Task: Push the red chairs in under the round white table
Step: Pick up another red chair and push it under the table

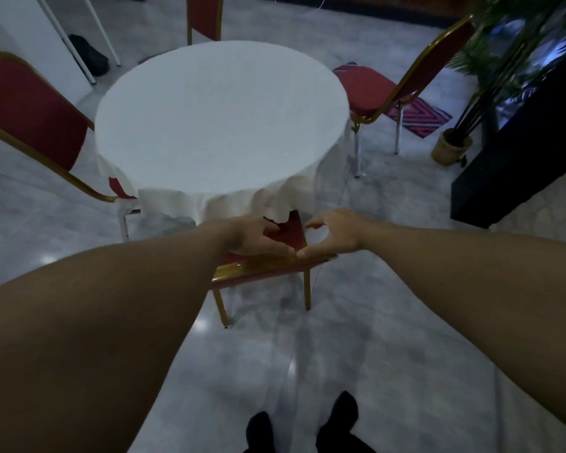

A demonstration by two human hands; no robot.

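Red banquet chairs, four of them around the round white table [223,116], and the nearest chair [275,259] is the one getting handled right now. Only one view here, the head cam looking down over both arms.

Both hands are on the top of that nearest chair's backrest. The left hand [255,235] is curled over the gold top rail, fingers wrapped on the padded red back. The right hand [332,235] looks looser, thumb down on the rail and fingers spread forward, so more resting than clamped, though it's a bit blurry to be sure. Thumbs nearly touch in the middle.

This chair's seat seems to be already under the draped tablecloth, with the back just beside the table edge; only the back and two rear legs show.

The left chair [30,116] is tucked partway in at an angle. The right chair [373,89] stands pulled out, most of its seat showing, turned a bit. The far chair [205,16] has only its back poking up behind the table.

Looks-wise: red padded upholstery, shiny gold metal tube frames, thin legs. My guess is they're fairly light and stiff and should slide easily on that glossy grey floor, maybe skating sideways. Top rail is the obvious place to grab, both hands, push low and straight so the cloth doesn't snag.
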